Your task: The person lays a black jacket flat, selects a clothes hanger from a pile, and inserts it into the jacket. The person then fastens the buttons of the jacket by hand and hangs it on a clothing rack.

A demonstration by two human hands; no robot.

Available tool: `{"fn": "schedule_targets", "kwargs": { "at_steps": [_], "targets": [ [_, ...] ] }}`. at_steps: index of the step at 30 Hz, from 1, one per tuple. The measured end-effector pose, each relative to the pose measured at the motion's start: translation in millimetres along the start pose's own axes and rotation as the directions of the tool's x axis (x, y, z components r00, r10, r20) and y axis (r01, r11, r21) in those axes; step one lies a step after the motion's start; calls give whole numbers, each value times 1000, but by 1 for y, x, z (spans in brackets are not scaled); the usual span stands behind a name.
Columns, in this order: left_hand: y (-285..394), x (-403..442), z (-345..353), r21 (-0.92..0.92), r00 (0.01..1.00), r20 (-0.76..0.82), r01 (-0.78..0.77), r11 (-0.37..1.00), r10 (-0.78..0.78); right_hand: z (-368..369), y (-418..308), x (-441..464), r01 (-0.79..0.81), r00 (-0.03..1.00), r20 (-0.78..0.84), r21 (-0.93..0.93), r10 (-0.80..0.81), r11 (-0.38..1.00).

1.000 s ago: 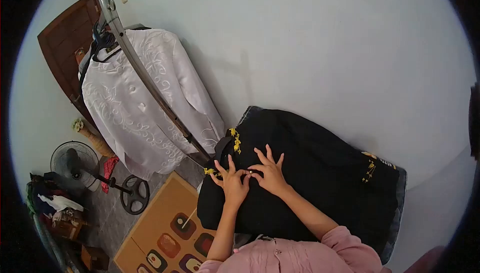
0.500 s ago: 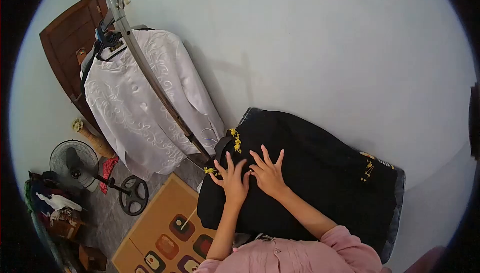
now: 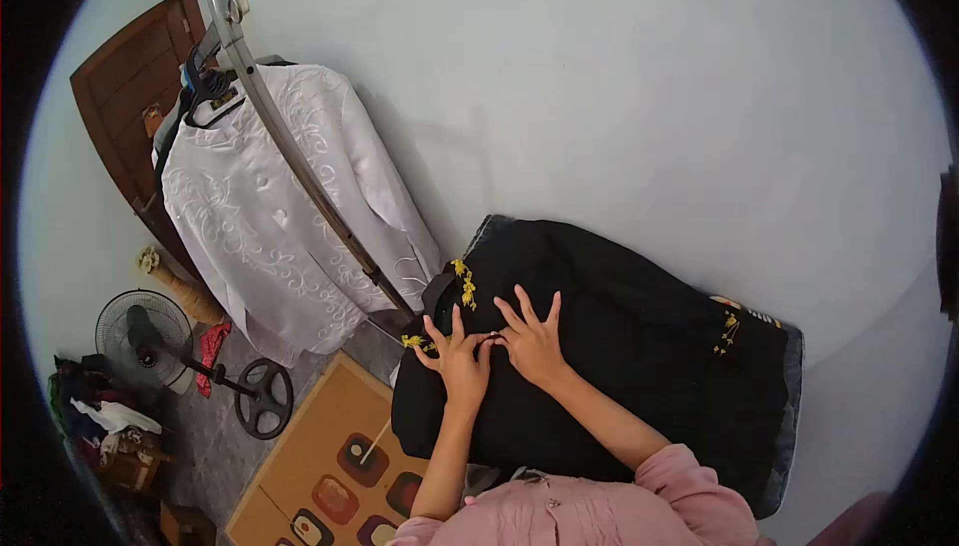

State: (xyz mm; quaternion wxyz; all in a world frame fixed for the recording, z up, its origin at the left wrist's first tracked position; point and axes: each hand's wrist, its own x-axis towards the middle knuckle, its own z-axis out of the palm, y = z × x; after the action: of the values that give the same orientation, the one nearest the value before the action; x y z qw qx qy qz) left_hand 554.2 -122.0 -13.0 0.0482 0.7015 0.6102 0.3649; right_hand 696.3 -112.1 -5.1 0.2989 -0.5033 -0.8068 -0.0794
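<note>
A black garment [image 3: 619, 366] with yellow embroidery [image 3: 466, 284] near its collar and cuff lies spread out in front of me. My left hand [image 3: 463, 361] is over the garment near the collar, thumb and index finger pinched together, the other fingers spread. Beside it on the right, my right hand [image 3: 533, 346] pinches at the same spot, its remaining fingers raised. The two pinches nearly meet over the garment's front. Whatever lies between the fingertips is too small to make out.
White embroidered jackets [image 3: 290, 206] hang on a metal rack [image 3: 300, 161] at the left. Behind are a standing fan [image 3: 145, 341], a brown door [image 3: 135, 96] and piled clothes [image 3: 100, 401]. A patterned brown mat [image 3: 320, 456] lies on the floor.
Half a second ago my left index finger was lifted away from the thumb; now it is back in a pinch. The whole view has shifted slightly.
</note>
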Motion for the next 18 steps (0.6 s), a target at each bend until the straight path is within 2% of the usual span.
{"fn": "schedule_targets", "kwargs": {
  "at_steps": [3,5,7,9,11,13,15,16,18],
  "targets": [
    [0,0,-2,-13,1000,3,-14,1000,14,-5,2,4,2,999,46,-52,0,999],
    [0,-1,-4,-15,999,22,-24,1000,24,-4,2,6,-5,1000,22,-46,6,999],
    [1,-2,-4,-22,999,30,-12,1000,13,-2,1,4,76,993,-83,-48,-80,996],
    [3,-1,-3,-37,1000,23,14,999,-13,-1,2,1,82,994,-67,-47,-85,996],
    [8,-1,-5,-9,1000,13,-14,1000,14,0,3,-2,121,984,-135,-2,-120,993],
    [7,-1,-8,50,998,52,-48,998,45,-1,4,-3,128,983,-132,-7,-128,992],
    [4,-1,-7,74,996,81,-35,997,29,-7,1,-6,138,990,-36,-54,-140,989],
    [6,-1,-8,97,997,63,-48,994,42,-15,-1,-10,132,990,-37,-53,-134,990],
    [6,-2,-9,113,997,61,-59,992,52,-39,-4,-22,-12,992,118,-232,40,973]
  ]
}}
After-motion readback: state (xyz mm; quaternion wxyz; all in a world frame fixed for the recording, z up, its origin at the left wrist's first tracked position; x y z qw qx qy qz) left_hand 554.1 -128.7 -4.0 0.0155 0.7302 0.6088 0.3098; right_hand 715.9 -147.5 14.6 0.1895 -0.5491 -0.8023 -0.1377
